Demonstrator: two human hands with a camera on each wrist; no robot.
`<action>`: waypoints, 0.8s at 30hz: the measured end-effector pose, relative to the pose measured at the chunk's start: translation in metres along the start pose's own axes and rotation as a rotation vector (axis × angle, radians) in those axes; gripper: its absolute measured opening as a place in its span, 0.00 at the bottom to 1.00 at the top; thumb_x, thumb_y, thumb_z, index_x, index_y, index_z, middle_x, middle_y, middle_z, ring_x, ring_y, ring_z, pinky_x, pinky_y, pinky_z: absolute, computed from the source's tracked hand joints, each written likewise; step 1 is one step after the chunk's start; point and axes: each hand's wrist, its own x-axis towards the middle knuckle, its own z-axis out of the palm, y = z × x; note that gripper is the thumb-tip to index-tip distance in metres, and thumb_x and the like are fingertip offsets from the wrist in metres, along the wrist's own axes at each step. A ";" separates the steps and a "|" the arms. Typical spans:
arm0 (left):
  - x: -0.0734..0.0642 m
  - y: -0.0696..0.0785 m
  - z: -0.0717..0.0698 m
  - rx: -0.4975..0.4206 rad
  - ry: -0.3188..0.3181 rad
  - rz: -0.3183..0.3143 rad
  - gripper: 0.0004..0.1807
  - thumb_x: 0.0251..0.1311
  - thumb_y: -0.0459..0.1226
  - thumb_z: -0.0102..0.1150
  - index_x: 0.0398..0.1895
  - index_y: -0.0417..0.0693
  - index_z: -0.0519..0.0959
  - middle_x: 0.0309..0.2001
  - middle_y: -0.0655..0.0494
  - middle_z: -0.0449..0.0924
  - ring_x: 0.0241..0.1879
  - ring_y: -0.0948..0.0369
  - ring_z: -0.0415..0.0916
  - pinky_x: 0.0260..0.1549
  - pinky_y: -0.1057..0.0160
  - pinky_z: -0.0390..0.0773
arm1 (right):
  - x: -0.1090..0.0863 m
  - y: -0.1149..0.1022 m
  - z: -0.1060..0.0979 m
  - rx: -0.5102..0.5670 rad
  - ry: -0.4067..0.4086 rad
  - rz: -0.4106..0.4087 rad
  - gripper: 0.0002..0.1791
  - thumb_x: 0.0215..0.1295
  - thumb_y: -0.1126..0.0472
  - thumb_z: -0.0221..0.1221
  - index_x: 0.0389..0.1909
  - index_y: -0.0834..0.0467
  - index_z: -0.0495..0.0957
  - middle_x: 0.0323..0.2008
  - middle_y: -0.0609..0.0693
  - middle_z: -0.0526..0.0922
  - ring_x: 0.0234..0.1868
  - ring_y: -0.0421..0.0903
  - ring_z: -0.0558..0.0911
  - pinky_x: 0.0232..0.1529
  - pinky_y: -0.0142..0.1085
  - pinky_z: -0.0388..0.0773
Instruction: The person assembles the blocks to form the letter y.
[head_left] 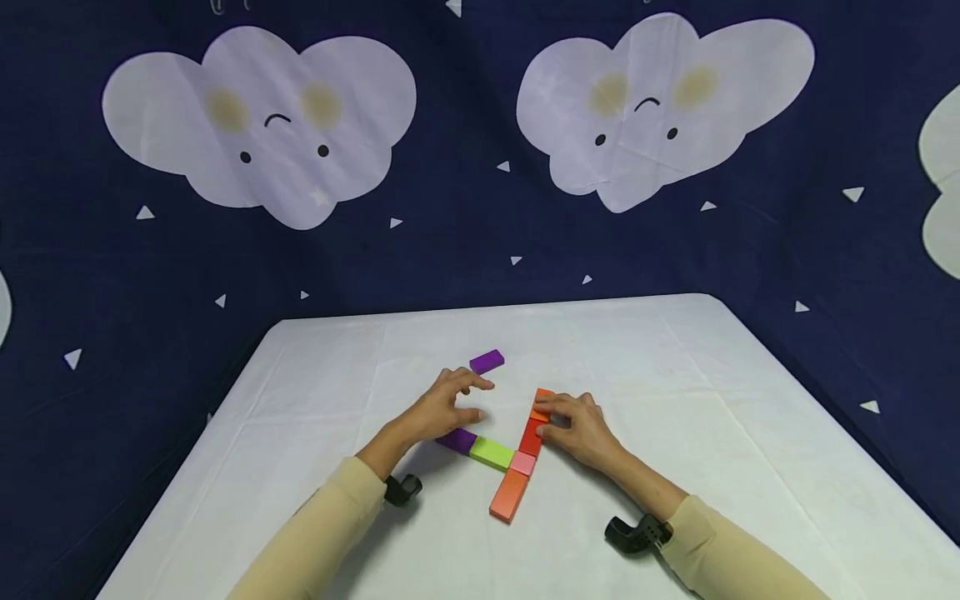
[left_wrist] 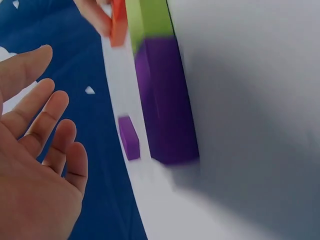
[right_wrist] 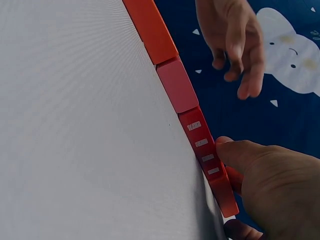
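Observation:
In the head view my right hand (head_left: 583,429) bends over the far end of a row of blocks. Its fingers hold the orange block (head_left: 540,412), and its thumb rests against the side of the red block (head_left: 529,439). After these come a pink block (head_left: 522,463) and a coral block (head_left: 508,497). A lime-green block (head_left: 491,453) branches left from the pink one, with a dark purple block (left_wrist: 167,100) at its end. Above that purple block hovers my left hand (head_left: 442,406), fingers spread, holding nothing.
Beyond the left hand a separate purple block (head_left: 487,361) lies on the white-covered table (head_left: 637,350). A dark blue cloth with clouds (head_left: 465,267) hangs behind the table's back edge. Both wrists wear black camera mounts (head_left: 637,533).

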 end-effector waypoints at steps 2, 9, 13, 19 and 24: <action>0.007 -0.006 -0.003 -0.002 0.011 -0.027 0.23 0.56 0.33 0.63 0.57 0.48 0.74 0.55 0.46 0.73 0.52 0.53 0.63 0.46 0.58 0.66 | -0.001 0.000 0.000 0.003 -0.004 0.000 0.21 0.51 0.54 0.68 0.49 0.50 0.82 0.51 0.48 0.82 0.36 0.42 0.65 0.43 0.38 0.58; 0.030 -0.021 -0.012 -0.007 0.062 -0.098 0.24 0.56 0.34 0.62 0.58 0.47 0.74 0.56 0.49 0.72 0.54 0.52 0.63 0.49 0.56 0.66 | -0.001 0.000 0.000 0.006 -0.002 0.000 0.22 0.51 0.54 0.68 0.49 0.51 0.82 0.51 0.48 0.82 0.37 0.42 0.64 0.43 0.38 0.57; 0.042 -0.029 -0.017 -0.005 0.081 -0.148 0.25 0.56 0.33 0.62 0.59 0.46 0.73 0.57 0.50 0.72 0.55 0.51 0.63 0.50 0.55 0.67 | -0.001 -0.001 0.000 0.008 -0.004 -0.007 0.22 0.50 0.54 0.68 0.49 0.51 0.82 0.51 0.48 0.82 0.37 0.42 0.64 0.42 0.37 0.56; 0.053 -0.041 -0.023 0.010 0.078 -0.206 0.28 0.55 0.32 0.62 0.62 0.43 0.70 0.59 0.46 0.71 0.58 0.47 0.64 0.55 0.52 0.67 | -0.001 -0.002 -0.002 0.010 0.002 -0.009 0.22 0.50 0.55 0.69 0.49 0.51 0.82 0.50 0.48 0.82 0.36 0.42 0.64 0.42 0.37 0.57; 0.057 -0.049 -0.023 -0.012 0.073 -0.242 0.29 0.56 0.32 0.61 0.63 0.42 0.69 0.61 0.45 0.71 0.60 0.46 0.63 0.56 0.52 0.66 | -0.001 -0.002 -0.002 0.007 0.003 -0.008 0.21 0.50 0.54 0.69 0.48 0.51 0.82 0.50 0.48 0.82 0.36 0.42 0.65 0.42 0.37 0.57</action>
